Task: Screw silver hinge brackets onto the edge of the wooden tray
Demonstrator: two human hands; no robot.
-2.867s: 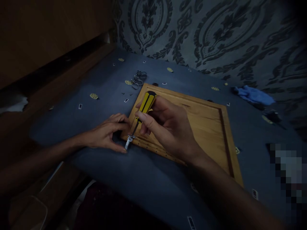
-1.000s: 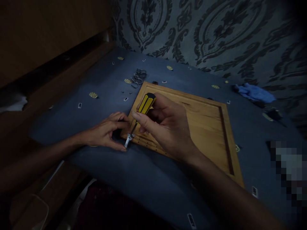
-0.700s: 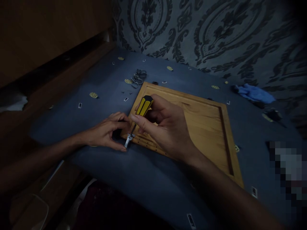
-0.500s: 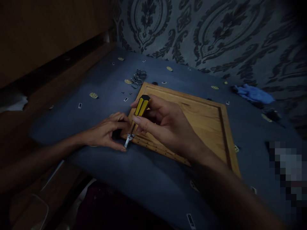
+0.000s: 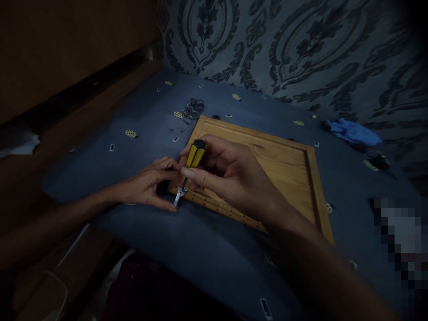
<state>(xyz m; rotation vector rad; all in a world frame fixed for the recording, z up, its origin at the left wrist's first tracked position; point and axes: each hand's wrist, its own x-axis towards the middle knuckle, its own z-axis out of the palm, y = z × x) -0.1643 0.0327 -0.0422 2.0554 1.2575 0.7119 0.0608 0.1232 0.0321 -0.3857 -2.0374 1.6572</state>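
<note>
My right hand (image 5: pixel 230 176) is closed around a screwdriver (image 5: pixel 196 154) with a yellow and black handle, held tilted. The shaft points down to a small silvery metal fitting (image 5: pixel 179 196) at the near left corner of a wooden board (image 5: pixel 257 165). My left hand (image 5: pixel 147 185) is beside that corner; its thumb presses the fitting's outer end, and its fingers rest by the board's edge. The screwdriver's tip meets the fitting, though a screw there is too small to make out. Several small dark holes run along the board's near edge.
Behind the board, several metal fittings (image 5: pixel 194 109) lie in a pile on the blue patterned cloth (image 5: pixel 147 111), with two tiny screws (image 5: pixel 176 130) nearby. A blue crumpled cloth (image 5: pixel 352 131) and a dark object (image 5: pixel 379 160) are at right. A patterned wall stands behind.
My right hand and the screwdriver have shifted slightly down and left, and the handle's angle has changed a little. My left hand, the fitting and the board stay put.
</note>
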